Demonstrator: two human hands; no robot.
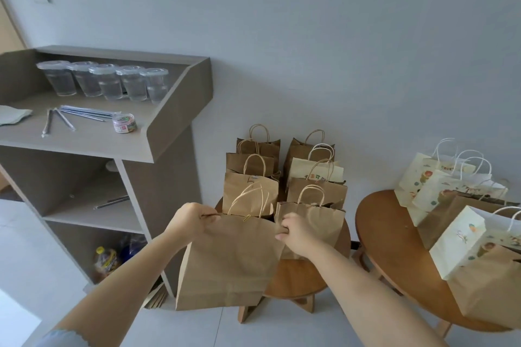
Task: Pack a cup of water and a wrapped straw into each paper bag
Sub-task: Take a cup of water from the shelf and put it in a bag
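Both hands hold one brown paper bag (231, 259) up in the air, in front of the near round stool (296, 276). The left hand (190, 221) is curled tight on the bag's top left corner, fingers folded over the rim. The right hand (293, 232) is clenched on the top right corner, knuckles toward the camera. The bag's mouth looks pressed flat, with a small gold clip (247, 217) on its top edge and its twisted handles (251, 200) standing up behind.

Behind the held bag, on that stool, stands a cluster of paper bags (284, 175), mostly brown, one pale with print. To the right of the stool, a second round table (394, 248) carries more bags (456, 205), several pale with coloured pictures.

To the left of the stool stands a grey shelf unit (174, 110). On its top, five lidded clear cups of water (107, 82) stand in a row at the back, with wrapped straws (84, 113) lying in front of them and a small round tub of coloured clips (124, 123) beside the straws.
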